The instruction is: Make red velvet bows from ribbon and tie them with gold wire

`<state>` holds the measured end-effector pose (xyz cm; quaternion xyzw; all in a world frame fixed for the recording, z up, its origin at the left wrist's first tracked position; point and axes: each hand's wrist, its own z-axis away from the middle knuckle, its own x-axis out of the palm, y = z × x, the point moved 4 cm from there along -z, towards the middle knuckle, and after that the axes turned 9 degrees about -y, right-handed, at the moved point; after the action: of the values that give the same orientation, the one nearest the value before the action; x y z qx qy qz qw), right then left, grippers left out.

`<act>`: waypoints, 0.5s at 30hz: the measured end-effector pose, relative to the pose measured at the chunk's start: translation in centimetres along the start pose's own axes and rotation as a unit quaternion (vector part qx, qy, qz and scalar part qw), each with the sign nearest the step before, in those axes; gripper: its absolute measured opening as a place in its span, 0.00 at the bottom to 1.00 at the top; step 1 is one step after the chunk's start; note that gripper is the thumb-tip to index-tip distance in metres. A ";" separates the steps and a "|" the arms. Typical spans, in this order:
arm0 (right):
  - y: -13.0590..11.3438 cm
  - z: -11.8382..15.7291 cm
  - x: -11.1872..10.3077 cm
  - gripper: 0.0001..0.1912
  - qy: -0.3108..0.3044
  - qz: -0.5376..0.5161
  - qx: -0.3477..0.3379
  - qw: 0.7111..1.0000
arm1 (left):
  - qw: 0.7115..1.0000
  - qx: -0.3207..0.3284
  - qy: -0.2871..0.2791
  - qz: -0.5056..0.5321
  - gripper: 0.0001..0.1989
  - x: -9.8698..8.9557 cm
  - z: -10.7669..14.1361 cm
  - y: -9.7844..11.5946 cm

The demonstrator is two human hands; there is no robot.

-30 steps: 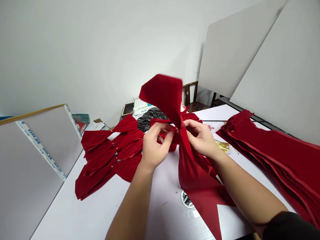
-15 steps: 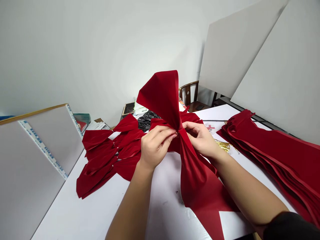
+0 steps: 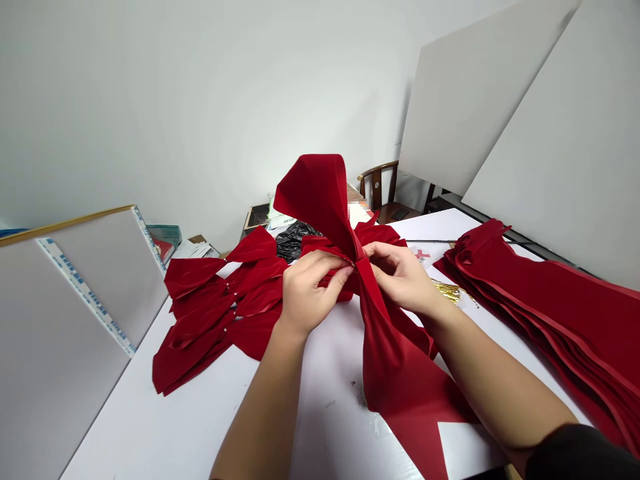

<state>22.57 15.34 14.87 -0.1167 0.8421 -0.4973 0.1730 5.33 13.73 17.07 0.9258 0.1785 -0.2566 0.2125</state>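
Left hand and right hand pinch the gathered centre of what seems a red velvet bow.

Passage runs over the white table at lower left; red velvet bows obstruct left of center; stacked velvet strips block the right; the raised bow fronts the black bag; grey boards flank the table.

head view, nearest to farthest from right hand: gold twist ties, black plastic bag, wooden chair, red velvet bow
1. Red velvet bow, in the right hand
2. Gold twist ties, to its right
3. Black plastic bag, behind the bow
4. Wooden chair, past the table
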 end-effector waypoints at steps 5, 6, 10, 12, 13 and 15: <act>-0.1 0.1 -0.2 0.16 -0.017 0.049 -0.020 0.998 | 0.992 -0.066 -0.040 0.101 0.01 0.3 -0.2 -0.4; -0.2 0.1 -0.2 0.15 -0.023 0.057 -0.023 0.998 | 0.988 -0.083 -0.048 0.120 0.02 0.4 -0.2 -0.5; -0.7 0.2 -0.4 0.12 -0.019 0.107 -0.054 0.993 | 0.940 -0.210 -0.066 0.260 0.05 1.1 0.0 -1.1; -1.0 0.3 -0.4 0.09 -0.013 0.150 -0.080 0.985 | 0.885 -0.284 -0.070 0.362 0.09 1.8 0.4 -1.3; -1.2 0.3 -0.4 0.08 -0.015 0.171 -0.092 0.981 | 0.853 -0.313 -0.075 0.411 0.12 2.2 0.6 -1.4; -1.4 0.4 -0.4 0.06 -0.022 0.202 -0.111 0.973 | 0.792 -0.360 -0.087 0.485 0.18 2.9 1.0 -1.5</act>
<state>23.10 14.51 16.05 0.0265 0.8942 -0.3523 0.2748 6.60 15.19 14.20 0.7209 -0.2337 -0.1167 0.6419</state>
